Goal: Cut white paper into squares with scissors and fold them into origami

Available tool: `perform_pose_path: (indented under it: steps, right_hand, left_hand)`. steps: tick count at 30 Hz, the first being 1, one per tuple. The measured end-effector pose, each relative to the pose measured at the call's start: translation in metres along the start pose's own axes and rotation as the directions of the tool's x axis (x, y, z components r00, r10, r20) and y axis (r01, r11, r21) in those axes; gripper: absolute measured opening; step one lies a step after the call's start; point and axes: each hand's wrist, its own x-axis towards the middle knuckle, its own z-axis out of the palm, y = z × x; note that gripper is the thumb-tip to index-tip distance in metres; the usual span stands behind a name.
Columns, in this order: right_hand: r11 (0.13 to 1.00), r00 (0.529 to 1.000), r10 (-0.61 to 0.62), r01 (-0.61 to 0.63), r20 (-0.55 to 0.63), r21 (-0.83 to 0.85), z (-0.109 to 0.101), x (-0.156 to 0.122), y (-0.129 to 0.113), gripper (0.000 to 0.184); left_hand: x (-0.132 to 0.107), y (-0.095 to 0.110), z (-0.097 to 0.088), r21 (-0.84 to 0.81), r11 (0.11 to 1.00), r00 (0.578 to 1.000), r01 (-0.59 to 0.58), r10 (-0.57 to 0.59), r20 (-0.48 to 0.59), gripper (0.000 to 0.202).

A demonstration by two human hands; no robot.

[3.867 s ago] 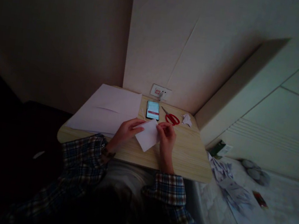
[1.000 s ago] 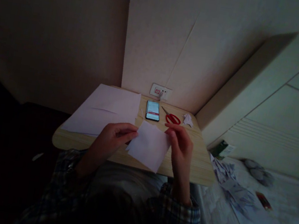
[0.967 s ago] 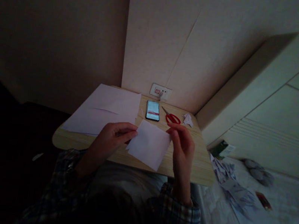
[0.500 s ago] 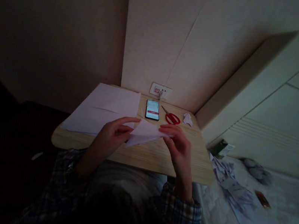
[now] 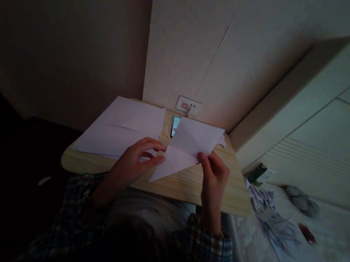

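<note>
Over the small wooden table (image 5: 182, 189) I hold up a creased white sheet of paper (image 5: 189, 144), opened out with a fold line across its middle. My right hand (image 5: 217, 171) pinches its right edge, thumb on top. On the other side, my left hand (image 5: 141, 156) has thumb and fingertips closed on the left edge. The sheet covers most of a lit phone (image 5: 175, 124); only the phone's left part shows. Behind the sheet's right corner pokes out a piece of folded paper (image 5: 223, 141).
White paper sheets (image 5: 124, 118) lie stacked on the table's left. A wall socket (image 5: 188, 105) with a plug sits just above the back edge. To the right, a bed (image 5: 336, 245) carries many paper scraps (image 5: 279, 225), a grey object (image 5: 301, 200) and a small dark-red packet (image 5: 307, 234).
The sheet was folded over between my hands and is now opened out, its upper part raised. It now hides the red-handled scissors and most of the phone. My right hand has shifted slightly lower.
</note>
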Motion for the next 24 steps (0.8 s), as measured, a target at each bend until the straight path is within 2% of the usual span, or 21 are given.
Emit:
perform_pose_path:
  steps: [3, 6, 10, 13, 15, 17, 22, 24]
  right_hand:
    - [1.0, 1.0, -0.013, 0.012, 0.015, 0.015, 0.001, -0.001, 0.001, 0.013]
    - [0.997, 0.992, -0.069, 0.065, 0.11, 0.04, -0.002, -0.002, 0.001, 0.013]
    - [0.981, 0.931, -0.194, 0.175, 0.309, 0.089, -0.008, -0.001, 0.001, 0.02]
    - [0.979, 0.898, -0.205, 0.19, 0.389, 0.077, -0.011, -0.001, 0.0, 0.026]
    - [0.98, 0.887, -0.196, 0.184, 0.418, 0.068, -0.011, -0.001, 0.0, 0.028]
    - [0.984, 0.896, -0.173, 0.171, 0.408, 0.043, -0.008, -0.001, 0.0, 0.027]
    - [0.996, 0.951, -0.082, 0.09, 0.298, -0.012, 0.003, -0.002, 0.003, 0.004]
    - [0.998, 0.965, -0.064, 0.069, 0.256, -0.01, 0.006, -0.003, 0.003, 0.004]
  left_hand:
    - [0.0, 0.003, 0.001, -0.026, 0.999, 0.999, 0.043, -0.044, -0.008, 0.012]
    - [0.0, 0.007, 0.002, -0.097, 0.987, 0.991, 0.129, -0.131, -0.02, 0.013]
    - [-0.001, 0.012, 0.003, -0.161, 0.973, 0.984, 0.164, -0.173, -0.044, 0.015]
    - [-0.003, 0.016, 0.005, -0.19, 0.952, 0.97, 0.24, -0.243, 0.004, 0.016]
    - [-0.004, 0.019, 0.005, -0.206, 0.946, 0.968, 0.251, -0.25, 0.029, 0.017]
    - [-0.004, 0.019, 0.006, -0.211, 0.948, 0.971, 0.239, -0.235, 0.043, 0.017]
    - [-0.005, 0.018, 0.007, -0.191, 0.952, 0.971, 0.238, -0.227, 0.075, 0.02]
    - [-0.005, 0.018, 0.01, -0.201, 0.95, 0.971, 0.239, -0.23, 0.069, 0.024]
